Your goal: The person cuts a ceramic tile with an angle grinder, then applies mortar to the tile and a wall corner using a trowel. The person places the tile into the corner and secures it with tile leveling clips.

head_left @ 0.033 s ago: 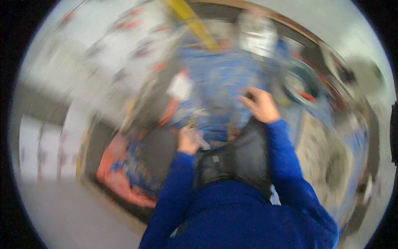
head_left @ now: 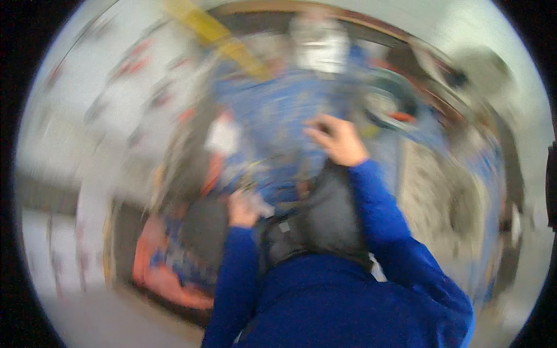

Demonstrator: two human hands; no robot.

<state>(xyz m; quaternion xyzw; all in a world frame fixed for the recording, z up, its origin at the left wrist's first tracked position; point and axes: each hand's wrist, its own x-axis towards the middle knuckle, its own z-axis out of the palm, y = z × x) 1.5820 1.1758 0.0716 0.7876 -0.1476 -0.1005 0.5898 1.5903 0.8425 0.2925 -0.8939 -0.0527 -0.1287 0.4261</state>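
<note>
Motion smears the whole picture. My left hand [head_left: 243,210] is low over the near left of a blue sheet [head_left: 272,110], its fingers closed around a small pale thing too blurred to name. Farther forward and to the right, my right hand [head_left: 341,141] hovers above the sheet with bent fingers. Its thumb and forefinger stand apart, and nothing shows between them. A white piece [head_left: 223,137] lies ahead of my left hand. Beyond my right hand stands a dark green tub [head_left: 413,93] with something orange-red in it.
A yellow bar [head_left: 226,42] slants in at the far left. Near the far edge stands a whitish, shiny bundle [head_left: 320,46]. On the right lies a grey, rough-looking slab [head_left: 426,191]. An orange-red bag-like thing [head_left: 152,261] is at the left, below a white wall with red marks [head_left: 127,64].
The view has swung, so the surroundings sit farther left in the picture. Both hands appear slightly more to the left too, in nearly the same pose.
</note>
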